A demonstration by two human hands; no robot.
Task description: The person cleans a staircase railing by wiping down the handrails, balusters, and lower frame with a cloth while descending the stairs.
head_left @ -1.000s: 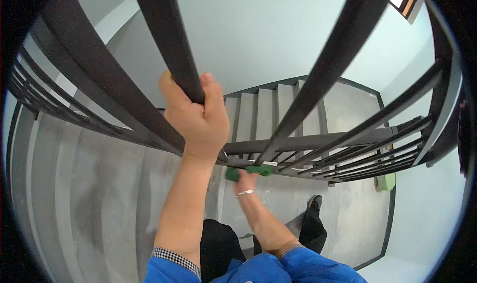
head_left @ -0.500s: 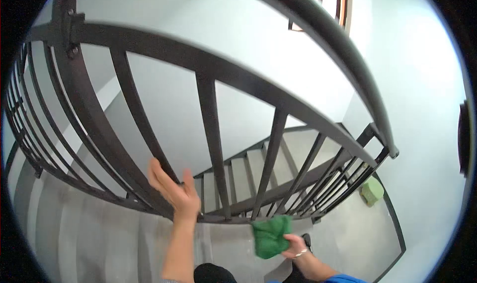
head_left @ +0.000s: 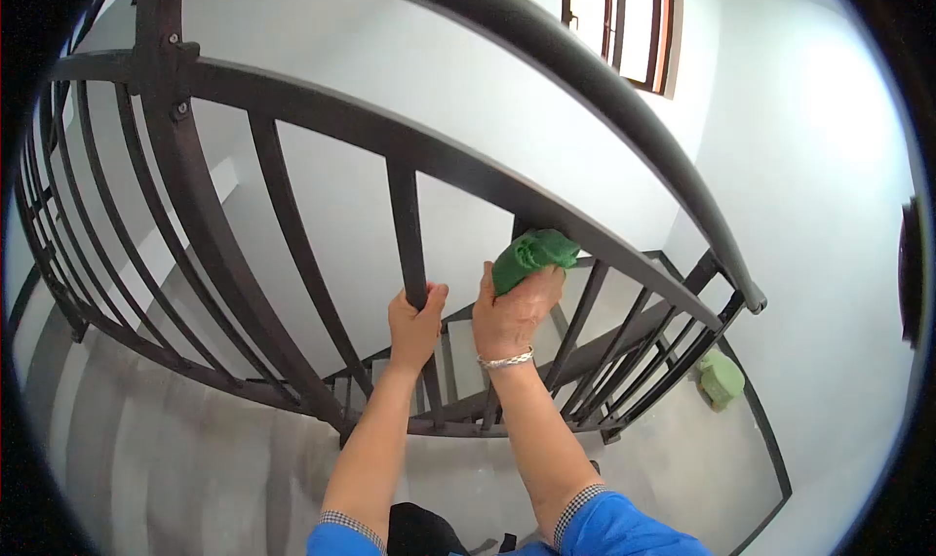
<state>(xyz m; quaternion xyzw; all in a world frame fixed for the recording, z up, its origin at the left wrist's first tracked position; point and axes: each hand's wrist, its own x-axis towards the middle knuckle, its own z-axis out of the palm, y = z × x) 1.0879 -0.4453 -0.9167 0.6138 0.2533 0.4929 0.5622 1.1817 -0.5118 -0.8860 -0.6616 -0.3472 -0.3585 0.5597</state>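
Observation:
My left hand [head_left: 416, 327] is closed around a dark metal baluster [head_left: 407, 234] of the stair railing, roughly midway up the bar. To its right, my right hand [head_left: 517, 312] holds a folded green cloth [head_left: 534, 256]. The cloth is pressed to the top of the neighbouring baluster, just under the flat rail [head_left: 458, 178], and hides that part of the bar. A braided bracelet [head_left: 506, 360] circles my right wrist.
A thick round handrail [head_left: 585, 68] curves above the flat rail. Stairs [head_left: 468, 356] descend behind the bars. A light green stool [head_left: 721, 379] stands on the landing at right, by the wall. A window [head_left: 634, 29] is at the upper right.
My left hand went from spread fingers in the air to gripping a baluster. My right hand lifted the green cloth from low down up to the baluster's top.

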